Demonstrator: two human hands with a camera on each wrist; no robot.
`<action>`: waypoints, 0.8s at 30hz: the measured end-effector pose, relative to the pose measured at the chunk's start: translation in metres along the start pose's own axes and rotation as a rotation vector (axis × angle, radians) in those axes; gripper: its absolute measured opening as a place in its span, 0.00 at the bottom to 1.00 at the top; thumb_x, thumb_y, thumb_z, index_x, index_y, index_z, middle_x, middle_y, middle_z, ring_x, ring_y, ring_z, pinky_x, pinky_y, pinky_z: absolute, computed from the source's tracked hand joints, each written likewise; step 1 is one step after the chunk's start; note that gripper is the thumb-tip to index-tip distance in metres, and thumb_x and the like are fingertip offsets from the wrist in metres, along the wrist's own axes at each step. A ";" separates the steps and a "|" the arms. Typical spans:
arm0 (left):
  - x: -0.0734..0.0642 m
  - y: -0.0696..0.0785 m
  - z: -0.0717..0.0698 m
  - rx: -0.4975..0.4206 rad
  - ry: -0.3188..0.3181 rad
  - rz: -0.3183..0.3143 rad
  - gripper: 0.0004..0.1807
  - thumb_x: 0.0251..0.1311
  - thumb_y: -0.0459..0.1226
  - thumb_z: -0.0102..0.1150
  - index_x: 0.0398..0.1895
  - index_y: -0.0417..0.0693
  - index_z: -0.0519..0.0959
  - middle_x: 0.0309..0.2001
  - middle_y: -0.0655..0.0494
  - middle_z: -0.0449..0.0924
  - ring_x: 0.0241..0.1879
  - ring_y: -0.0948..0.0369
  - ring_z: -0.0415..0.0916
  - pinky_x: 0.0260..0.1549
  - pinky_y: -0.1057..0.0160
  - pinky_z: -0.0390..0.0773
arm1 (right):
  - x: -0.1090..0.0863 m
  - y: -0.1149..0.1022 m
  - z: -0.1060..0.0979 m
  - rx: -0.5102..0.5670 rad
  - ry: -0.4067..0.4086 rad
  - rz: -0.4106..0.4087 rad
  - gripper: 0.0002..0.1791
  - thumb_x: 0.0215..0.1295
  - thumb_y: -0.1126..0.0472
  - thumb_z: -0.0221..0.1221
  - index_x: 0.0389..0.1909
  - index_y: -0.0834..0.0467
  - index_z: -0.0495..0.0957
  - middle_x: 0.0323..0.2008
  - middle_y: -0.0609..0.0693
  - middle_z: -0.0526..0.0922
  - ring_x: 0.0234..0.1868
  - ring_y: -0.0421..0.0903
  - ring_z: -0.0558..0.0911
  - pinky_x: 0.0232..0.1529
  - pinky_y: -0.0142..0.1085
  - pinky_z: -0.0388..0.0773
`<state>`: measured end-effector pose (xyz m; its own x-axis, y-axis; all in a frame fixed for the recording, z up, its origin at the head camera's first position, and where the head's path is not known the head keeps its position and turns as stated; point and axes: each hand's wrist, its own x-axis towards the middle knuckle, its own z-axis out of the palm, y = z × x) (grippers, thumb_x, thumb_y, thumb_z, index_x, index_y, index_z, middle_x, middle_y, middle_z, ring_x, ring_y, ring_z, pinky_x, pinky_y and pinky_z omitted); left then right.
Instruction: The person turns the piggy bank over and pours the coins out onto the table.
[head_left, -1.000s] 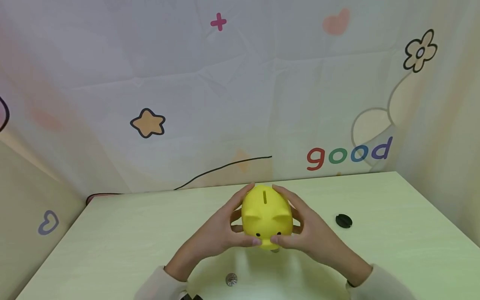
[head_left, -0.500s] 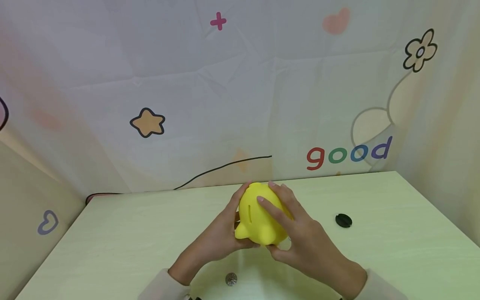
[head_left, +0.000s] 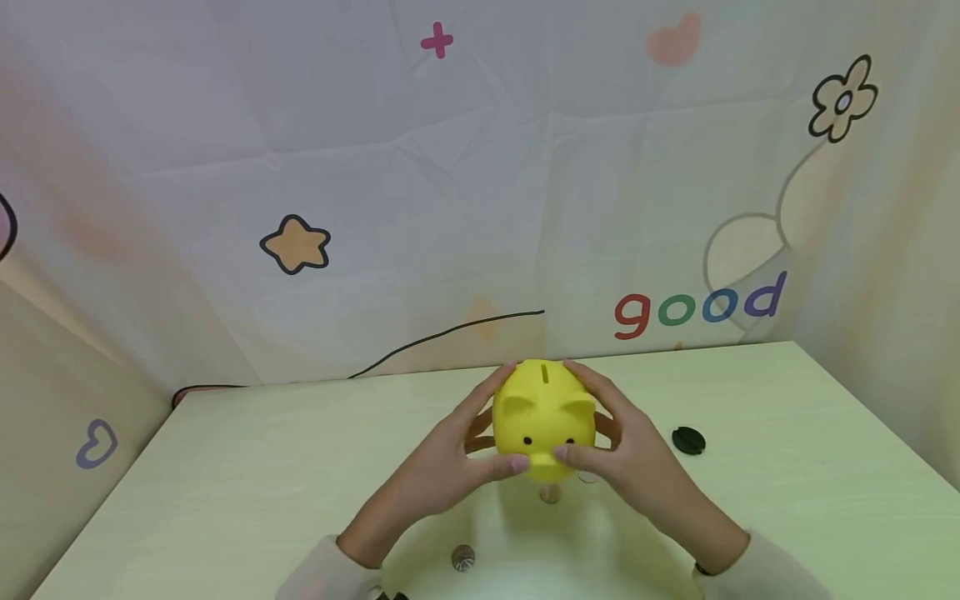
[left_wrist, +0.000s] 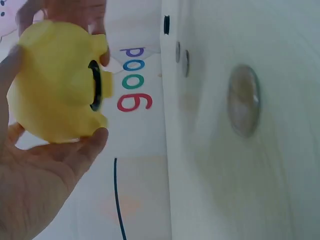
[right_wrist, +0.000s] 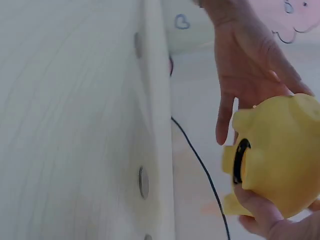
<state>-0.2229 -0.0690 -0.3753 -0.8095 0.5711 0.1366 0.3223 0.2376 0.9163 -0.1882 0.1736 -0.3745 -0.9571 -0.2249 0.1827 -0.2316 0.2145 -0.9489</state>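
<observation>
Both hands hold a yellow piggy bank (head_left: 544, 417) above the table, one on each side. It is upright, its face toward me and its coin slot on top. My left hand (head_left: 442, 467) grips its left side, thumb by the snout. Opposite it, my right hand (head_left: 637, 462) grips the right side with its thumb also near the snout. From below, a black-rimmed opening (left_wrist: 94, 86) shows in its underside in the left wrist view. One coin (head_left: 550, 493) lies under the bank and another coin (head_left: 463, 557) nearer to me.
A black oval plug (head_left: 688, 440) lies on the pale table (head_left: 765, 500), right of my right hand. Partly behind the right thumb, a pale round rim (head_left: 587, 477) shows. A printed curtain (head_left: 480, 183) hangs along the table's back edge.
The piggy bank was face-on, then turned sideways with my right forefinger over its top. Now it is face-on again, a little higher and further right, uncovering the coin beneath.
</observation>
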 end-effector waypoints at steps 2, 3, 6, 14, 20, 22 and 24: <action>0.001 0.004 0.003 0.012 0.032 -0.025 0.44 0.69 0.49 0.68 0.80 0.89 0.52 0.83 0.67 0.51 0.74 0.46 0.70 0.59 0.54 0.84 | 0.003 -0.002 -0.002 0.115 -0.007 0.147 0.41 0.70 0.54 0.66 0.80 0.45 0.59 0.76 0.57 0.64 0.63 0.59 0.80 0.54 0.45 0.88; 0.002 0.005 0.004 0.001 0.038 -0.039 0.41 0.71 0.51 0.66 0.80 0.88 0.54 0.82 0.66 0.55 0.72 0.46 0.73 0.57 0.54 0.86 | 0.004 -0.002 -0.002 0.146 -0.006 0.203 0.39 0.72 0.52 0.64 0.80 0.47 0.59 0.75 0.58 0.65 0.62 0.57 0.81 0.55 0.46 0.87; 0.003 0.006 0.007 -0.027 0.044 -0.064 0.37 0.73 0.54 0.60 0.81 0.80 0.57 0.78 0.61 0.64 0.66 0.49 0.80 0.51 0.55 0.87 | 0.007 -0.004 -0.001 0.211 -0.003 0.320 0.37 0.75 0.46 0.60 0.79 0.51 0.60 0.72 0.61 0.68 0.59 0.54 0.83 0.54 0.51 0.88; 0.004 0.001 0.007 -0.118 -0.003 -0.106 0.34 0.75 0.54 0.57 0.81 0.72 0.59 0.73 0.56 0.70 0.54 0.54 0.86 0.46 0.49 0.89 | 0.008 0.000 0.000 0.248 -0.008 0.380 0.38 0.76 0.43 0.59 0.79 0.54 0.60 0.69 0.64 0.71 0.57 0.56 0.86 0.50 0.52 0.89; 0.004 -0.001 0.006 -0.084 -0.016 -0.102 0.36 0.74 0.55 0.59 0.81 0.77 0.57 0.76 0.65 0.66 0.62 0.53 0.82 0.51 0.57 0.88 | 0.006 0.003 0.000 0.181 -0.013 0.349 0.40 0.74 0.45 0.63 0.80 0.51 0.58 0.76 0.63 0.65 0.64 0.58 0.81 0.53 0.50 0.88; 0.003 -0.001 0.005 -0.047 -0.015 -0.101 0.38 0.73 0.55 0.61 0.81 0.79 0.56 0.77 0.65 0.65 0.67 0.51 0.79 0.54 0.56 0.86 | 0.005 0.003 0.000 0.119 -0.014 0.312 0.42 0.71 0.46 0.66 0.81 0.48 0.58 0.79 0.61 0.60 0.68 0.61 0.77 0.55 0.50 0.87; 0.002 -0.002 0.003 -0.016 -0.019 -0.097 0.40 0.71 0.53 0.65 0.80 0.83 0.56 0.78 0.64 0.63 0.70 0.48 0.75 0.56 0.53 0.86 | 0.002 0.002 0.002 0.022 -0.008 0.246 0.44 0.67 0.47 0.70 0.80 0.44 0.59 0.81 0.58 0.57 0.74 0.65 0.72 0.57 0.50 0.86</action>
<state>-0.2240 -0.0661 -0.3776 -0.8273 0.5603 0.0396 0.2344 0.2802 0.9309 -0.1908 0.1720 -0.3764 -0.9828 -0.1762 -0.0561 0.0118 0.2432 -0.9699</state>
